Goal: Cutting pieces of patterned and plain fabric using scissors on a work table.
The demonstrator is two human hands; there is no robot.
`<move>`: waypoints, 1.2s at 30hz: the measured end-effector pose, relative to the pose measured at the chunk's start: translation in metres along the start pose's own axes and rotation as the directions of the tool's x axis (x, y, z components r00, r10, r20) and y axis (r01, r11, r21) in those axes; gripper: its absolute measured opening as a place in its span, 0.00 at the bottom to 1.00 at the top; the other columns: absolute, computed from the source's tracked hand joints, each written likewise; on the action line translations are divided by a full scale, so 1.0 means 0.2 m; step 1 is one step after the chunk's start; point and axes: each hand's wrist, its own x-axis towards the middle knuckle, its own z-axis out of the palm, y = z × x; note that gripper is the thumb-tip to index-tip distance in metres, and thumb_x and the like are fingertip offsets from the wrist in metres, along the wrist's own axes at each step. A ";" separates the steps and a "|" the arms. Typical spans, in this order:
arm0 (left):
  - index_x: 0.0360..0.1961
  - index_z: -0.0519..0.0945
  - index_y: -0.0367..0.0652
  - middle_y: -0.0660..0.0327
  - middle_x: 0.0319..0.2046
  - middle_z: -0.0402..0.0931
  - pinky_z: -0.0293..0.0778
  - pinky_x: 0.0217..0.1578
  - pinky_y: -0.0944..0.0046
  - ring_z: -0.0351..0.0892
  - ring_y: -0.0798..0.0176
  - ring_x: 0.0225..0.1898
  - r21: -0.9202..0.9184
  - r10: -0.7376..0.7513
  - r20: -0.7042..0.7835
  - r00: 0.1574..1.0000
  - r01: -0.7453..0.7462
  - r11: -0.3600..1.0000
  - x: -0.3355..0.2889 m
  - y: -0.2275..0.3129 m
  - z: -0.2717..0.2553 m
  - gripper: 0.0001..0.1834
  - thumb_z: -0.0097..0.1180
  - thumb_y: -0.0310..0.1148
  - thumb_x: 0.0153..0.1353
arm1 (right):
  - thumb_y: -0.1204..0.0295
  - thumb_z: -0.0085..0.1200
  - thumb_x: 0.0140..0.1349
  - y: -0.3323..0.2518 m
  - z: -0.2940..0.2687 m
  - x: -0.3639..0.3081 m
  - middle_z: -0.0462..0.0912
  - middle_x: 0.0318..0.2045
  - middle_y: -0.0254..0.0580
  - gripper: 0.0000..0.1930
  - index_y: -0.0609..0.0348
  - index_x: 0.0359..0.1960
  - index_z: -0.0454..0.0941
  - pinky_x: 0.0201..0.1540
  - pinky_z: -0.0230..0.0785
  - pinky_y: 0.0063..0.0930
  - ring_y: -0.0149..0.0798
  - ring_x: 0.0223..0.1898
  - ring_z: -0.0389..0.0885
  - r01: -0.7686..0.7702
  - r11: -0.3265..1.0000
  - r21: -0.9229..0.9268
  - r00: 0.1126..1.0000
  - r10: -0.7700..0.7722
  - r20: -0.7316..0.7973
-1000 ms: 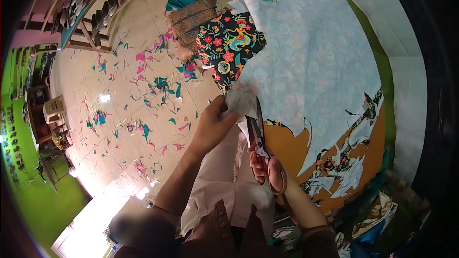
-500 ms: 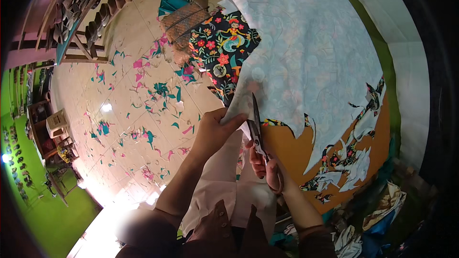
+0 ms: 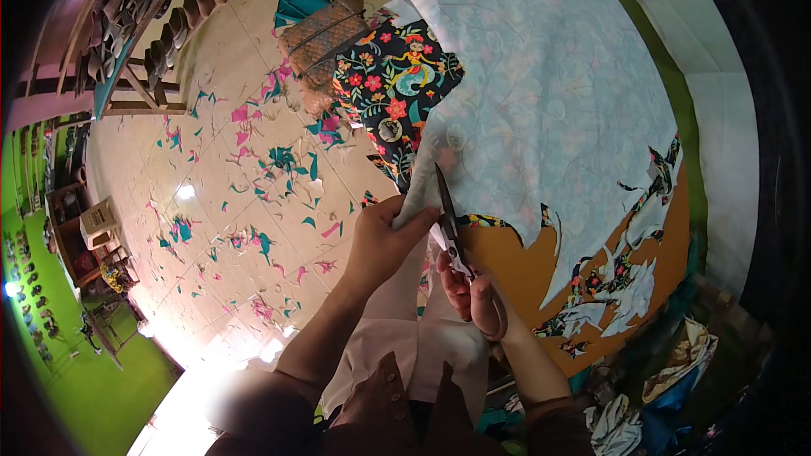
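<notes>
A large sheet of fabric lies spread before me, its pale bluish-white back facing up. At the left its dark side, printed with flowers and figures, shows. My left hand is closed on the near left edge of this fabric, thumb on top. In my right hand is a pair of scissors, fingers and thumb at the handles. The dark blades point away from me at the fabric beside my left thumb. How far the blades stand apart is hard to make out.
An orange-brown tabletop under the fabric carries cut scraps at the right. Teal and pink scraps litter the tiled floor. A brown woven bundle lies beyond the fabric's left edge. Shoe-shaped forms line a rack at far left.
The scissors' tip has swung slightly left over the fabric. My left hand has shifted a little left and down, still gripping the edge.
</notes>
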 end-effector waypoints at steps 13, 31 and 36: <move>0.25 0.76 0.34 0.68 0.15 0.69 0.60 0.18 0.73 0.63 0.79 0.18 -0.081 -0.037 0.037 0.999 0.040 0.996 0.00 0.02 0.01 0.13 0.56 0.37 0.49 | 0.32 0.31 0.46 0.03 -0.02 0.00 0.59 0.22 0.25 0.42 0.62 0.46 0.59 0.15 0.42 0.14 0.18 0.15 0.51 -0.038 0.980 0.197 0.997 0.023 0.074; 0.28 0.77 0.35 0.69 0.16 0.71 0.56 0.16 0.77 0.63 0.79 0.16 -0.111 -0.081 0.097 0.992 0.092 0.990 0.02 0.01 -0.04 0.11 0.56 0.34 0.48 | 0.32 0.34 0.43 -0.10 -0.08 0.07 0.62 0.18 0.24 0.38 0.59 0.36 0.62 0.13 0.45 0.11 0.17 0.13 0.54 -0.129 0.991 -0.013 0.986 0.130 0.108; 0.27 0.77 0.35 0.68 0.16 0.71 0.59 0.17 0.76 0.64 0.79 0.17 -0.131 -0.095 0.091 0.991 0.107 0.986 0.02 0.01 -0.05 0.11 0.56 0.34 0.48 | 0.32 0.33 0.43 -0.11 -0.05 0.07 0.61 0.19 0.25 0.38 0.58 0.37 0.62 0.15 0.45 0.10 0.16 0.15 0.55 -0.148 0.989 0.008 0.989 0.148 0.028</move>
